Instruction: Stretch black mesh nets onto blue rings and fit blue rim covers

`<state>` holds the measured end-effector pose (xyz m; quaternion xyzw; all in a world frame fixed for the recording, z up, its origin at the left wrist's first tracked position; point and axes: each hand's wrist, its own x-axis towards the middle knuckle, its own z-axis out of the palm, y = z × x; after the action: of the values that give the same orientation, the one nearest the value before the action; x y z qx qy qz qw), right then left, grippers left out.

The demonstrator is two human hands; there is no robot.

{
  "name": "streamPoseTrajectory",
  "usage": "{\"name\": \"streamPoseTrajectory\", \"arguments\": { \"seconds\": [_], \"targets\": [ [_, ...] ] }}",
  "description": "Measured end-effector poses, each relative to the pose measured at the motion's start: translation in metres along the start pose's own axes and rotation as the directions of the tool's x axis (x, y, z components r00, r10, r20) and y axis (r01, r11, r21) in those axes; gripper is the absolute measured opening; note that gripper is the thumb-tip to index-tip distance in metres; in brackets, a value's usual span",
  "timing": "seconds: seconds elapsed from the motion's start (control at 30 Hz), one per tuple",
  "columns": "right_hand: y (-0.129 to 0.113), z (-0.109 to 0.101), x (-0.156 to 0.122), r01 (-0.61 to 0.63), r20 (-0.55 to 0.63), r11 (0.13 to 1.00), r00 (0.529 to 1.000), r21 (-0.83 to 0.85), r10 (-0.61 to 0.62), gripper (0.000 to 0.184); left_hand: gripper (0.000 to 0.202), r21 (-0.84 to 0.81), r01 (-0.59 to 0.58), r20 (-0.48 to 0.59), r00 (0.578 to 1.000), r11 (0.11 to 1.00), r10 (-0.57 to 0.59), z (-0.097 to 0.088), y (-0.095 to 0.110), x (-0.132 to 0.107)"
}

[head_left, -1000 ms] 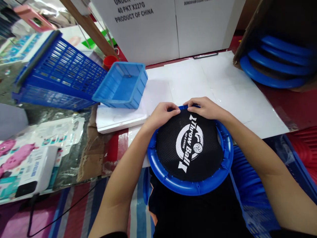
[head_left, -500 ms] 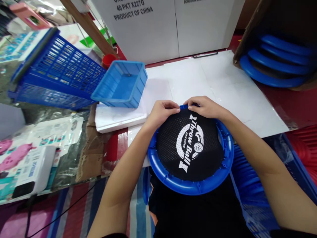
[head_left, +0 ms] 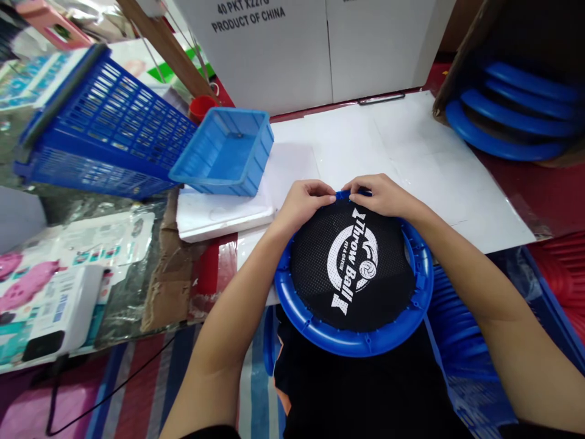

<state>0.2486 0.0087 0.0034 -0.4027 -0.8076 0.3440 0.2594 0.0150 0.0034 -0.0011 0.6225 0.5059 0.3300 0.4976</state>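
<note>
A round blue plastic ring (head_left: 315, 330) lies between my body and the white table, with a black mesh net (head_left: 311, 274) printed "Throw Ball" stretched across it. My left hand (head_left: 308, 200) pinches the far rim, thumb on the net's edge and fingers curled over the outside. Close beside it, my right hand (head_left: 375, 194) pinches the same rim with thumb and fingers. Along the right side a gap shows between the net's edge and the ring. The fingertips partly cover the far edge of the net.
A light-blue tray (head_left: 249, 177) rests on a white foam slab (head_left: 219, 222) at left, near a blue basket (head_left: 109, 122). A carton at right holds several blue rings (head_left: 503, 146). White boxes (head_left: 292, 67) stand behind. More blue rings (head_left: 461, 329) are stacked lower right.
Both hands stay on the far rim with little movement. The whole view has shifted slightly; the ring and net keep nearly the same pose.
</note>
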Motion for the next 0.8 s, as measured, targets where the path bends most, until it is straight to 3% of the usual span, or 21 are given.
{"name": "streamPoseTrajectory", "arguments": {
  "seconds": [0.4, 0.53, 0.67, 0.8],
  "targets": [
    [0.003, 0.000, 0.003, -0.009, 0.022, 0.998, 1.000, 0.058, 0.008, 0.008, 0.012, -0.016, 0.053, -0.003, 0.999, 0.998, -0.053, 0.005, 0.004, 0.007],
    [0.004, -0.001, 0.002, 0.007, 0.031, 1.000, 0.999, 0.031, -0.008, 0.009, 0.008, 0.065, 0.013, 0.010, 1.000, 0.998, -0.014, 0.006, 0.003, 0.007],
    [0.001, -0.002, -0.002, 0.036, 0.007, 0.999, 0.999, -0.004, -0.036, 0.010, 0.012, 0.222, -0.129, 0.049, 0.991, 0.966, 0.121, 0.005, 0.001, 0.000],
    [0.002, -0.007, -0.008, 0.093, 0.036, 0.994, 0.995, -0.048, -0.092, 0.017, 0.024, 0.408, -0.382, 0.229, 0.922, 0.829, 0.312, -0.002, 0.000, -0.011]
  ]
}}
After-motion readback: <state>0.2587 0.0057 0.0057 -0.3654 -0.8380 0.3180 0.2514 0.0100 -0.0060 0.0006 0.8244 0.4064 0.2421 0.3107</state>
